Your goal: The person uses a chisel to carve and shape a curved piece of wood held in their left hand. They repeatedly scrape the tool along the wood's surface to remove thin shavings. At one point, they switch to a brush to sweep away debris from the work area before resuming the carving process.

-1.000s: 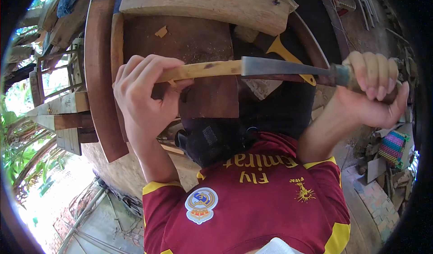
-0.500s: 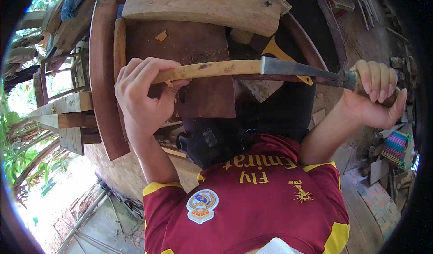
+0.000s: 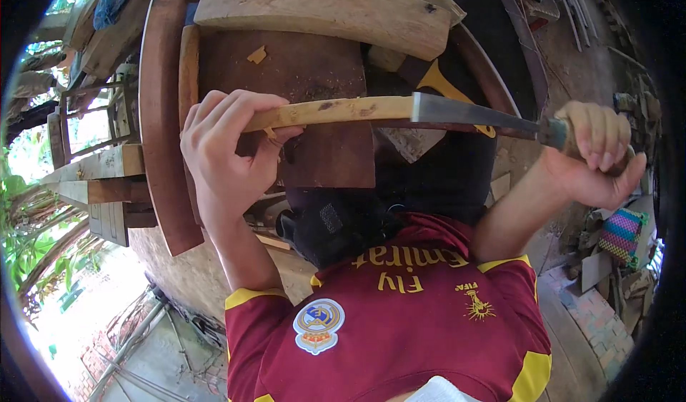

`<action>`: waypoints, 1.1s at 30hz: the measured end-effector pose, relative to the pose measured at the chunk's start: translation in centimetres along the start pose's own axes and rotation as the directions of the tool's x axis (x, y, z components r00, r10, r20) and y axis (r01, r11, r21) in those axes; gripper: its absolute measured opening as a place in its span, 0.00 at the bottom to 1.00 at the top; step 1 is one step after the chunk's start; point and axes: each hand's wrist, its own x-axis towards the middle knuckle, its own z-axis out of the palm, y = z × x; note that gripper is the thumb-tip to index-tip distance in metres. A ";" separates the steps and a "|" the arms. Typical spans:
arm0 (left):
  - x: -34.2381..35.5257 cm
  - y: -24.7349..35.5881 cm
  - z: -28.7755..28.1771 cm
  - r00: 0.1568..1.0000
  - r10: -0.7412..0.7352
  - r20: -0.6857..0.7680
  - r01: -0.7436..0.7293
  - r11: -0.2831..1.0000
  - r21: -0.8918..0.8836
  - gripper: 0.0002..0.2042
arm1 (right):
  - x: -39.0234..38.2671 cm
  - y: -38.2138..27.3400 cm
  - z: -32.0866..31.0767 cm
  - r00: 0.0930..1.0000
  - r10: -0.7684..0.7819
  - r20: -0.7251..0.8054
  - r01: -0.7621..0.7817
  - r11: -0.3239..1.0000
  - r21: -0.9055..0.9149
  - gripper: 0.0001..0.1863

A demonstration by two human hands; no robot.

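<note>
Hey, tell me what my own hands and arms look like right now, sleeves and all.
Your left hand and right hand are ungloved, with nothing visibly worn on the fingers or wrists. The left sleeve and right sleeve are short and maroon, each edged with a yellow band.

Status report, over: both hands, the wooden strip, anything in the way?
Left hand gripping wooden strip. Right hand gripping bladed tool by handle. Tool's square end at strip's right end, contact unclear. Yellow-handled brush lies beyond, partly behind tool.
</note>
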 end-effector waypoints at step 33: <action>0.3 0.1 0.3 1.000 0.022 -0.002 -0.022 1.000 0.010 0.10 | 0.6 5.6 3.1 0.995 0.030 -0.095 -0.022 0.996 0.084 0.14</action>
